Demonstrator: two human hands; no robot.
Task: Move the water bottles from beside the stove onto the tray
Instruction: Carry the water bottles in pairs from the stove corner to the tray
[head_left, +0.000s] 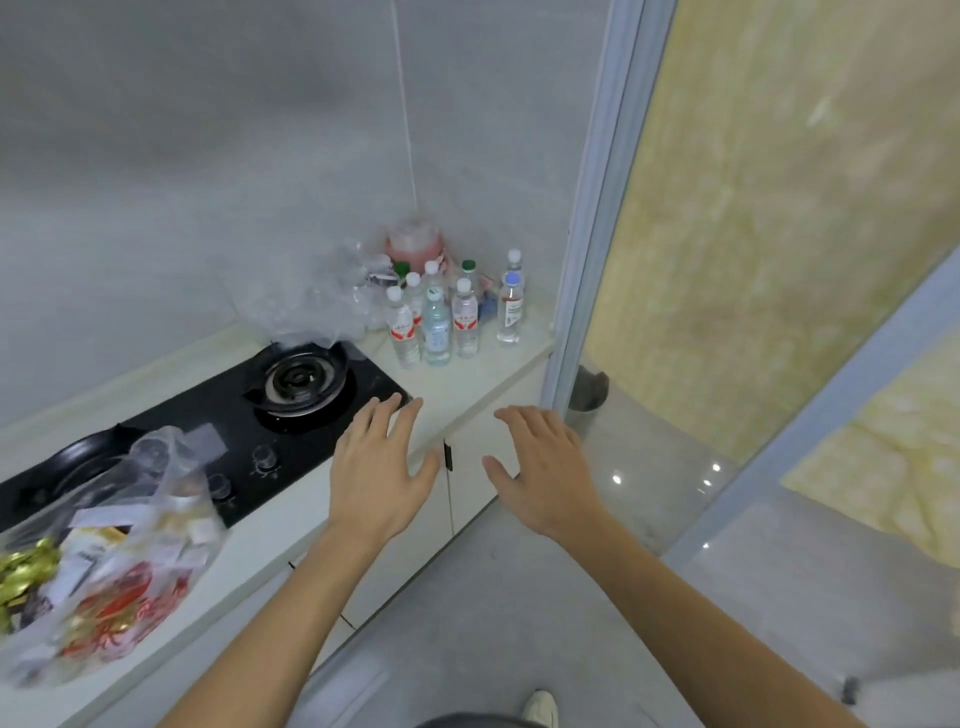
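Several small clear water bottles (435, 326) with white, green or blue caps stand upright in a cluster on the pale counter (467, 382), in the corner to the right of the black gas stove (270, 410). One bottle (510, 307) stands apart at the right. My left hand (382, 467) hovers with fingers spread over the counter's front edge, short of the bottles. My right hand (540, 467) is spread flat in front of the cabinet, holding nothing. No tray is in view.
Crumpled clear plastic (332, 296) and a pink-lidded container (415, 244) sit behind the bottles. A plastic bag of packaged goods (119, 561) lies on the counter at the left, beside a dark pan (78, 462). A glass door frame (587, 260) bounds the counter's right end.
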